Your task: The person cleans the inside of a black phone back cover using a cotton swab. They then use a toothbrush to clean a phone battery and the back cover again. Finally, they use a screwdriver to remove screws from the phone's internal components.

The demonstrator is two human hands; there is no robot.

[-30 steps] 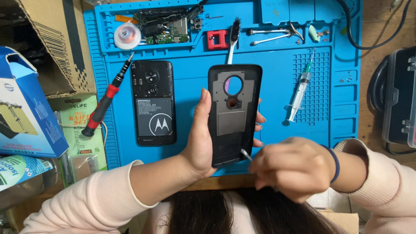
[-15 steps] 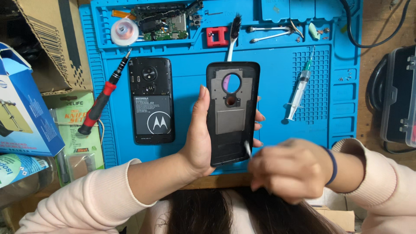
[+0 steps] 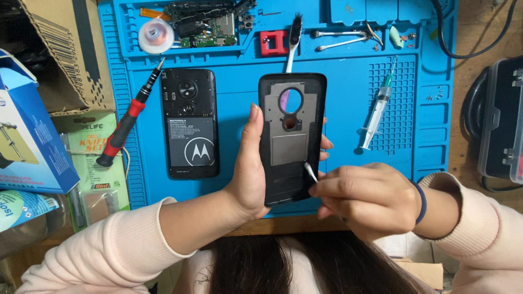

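My left hand (image 3: 248,169) holds a black phone back cover (image 3: 290,136) upright over the blue work mat (image 3: 234,109), inner side facing me, with a round camera hole near its top. My right hand (image 3: 365,198) pinches a thin metal tool (image 3: 310,172) whose tip touches the cover's lower right inner edge. An opened black phone (image 3: 190,123) with its battery showing lies flat on the mat to the left of the cover.
A red-and-black screwdriver (image 3: 128,120) lies left of the phone. A syringe (image 3: 378,109), tweezers (image 3: 343,37), a brush (image 3: 294,32), a tape roll (image 3: 156,36) and a circuit board (image 3: 210,24) sit on the mat. Boxes (image 3: 32,136) stand at the left, a black case (image 3: 501,120) at the right.
The view has shifted slightly. My right hand has moved the tool tip a little up along the cover's lower right edge. The left hand keeps the cover steady.
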